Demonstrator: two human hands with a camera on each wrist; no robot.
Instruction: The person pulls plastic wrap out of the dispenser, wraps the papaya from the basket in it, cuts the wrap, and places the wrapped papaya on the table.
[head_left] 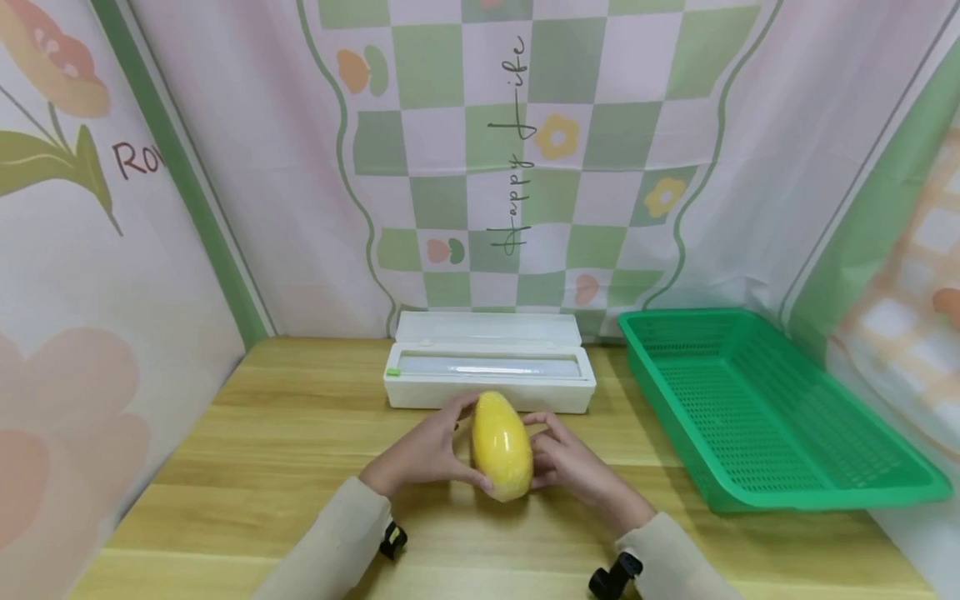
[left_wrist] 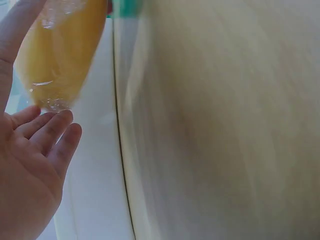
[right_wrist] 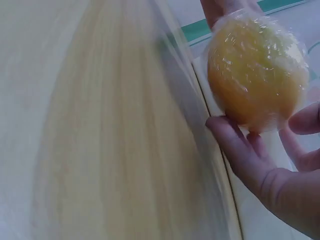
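A yellow oval fruit [head_left: 502, 447], shaped like a mango, is held up between both hands above the table. Clear cling film wraps it, crinkled and shiny at its end in the right wrist view [right_wrist: 257, 70]. My left hand [head_left: 430, 451] grips it from the left, thumb at the near end and fingers toward the far end. From the other side my right hand [head_left: 570, 463] holds it with curled fingers, fingertips at its surface. Just behind the fruit stands a white cling film dispenser [head_left: 491, 393], its lid raised and a film roll inside.
A green slider [head_left: 393, 372] sits at the dispenser's left end. To the right is a green perforated plastic basket [head_left: 667, 408], overhanging the table's right edge. The wooden table [head_left: 277, 450] meets a patterned curtain [head_left: 525, 167] at the back, with printed cloth on both sides.
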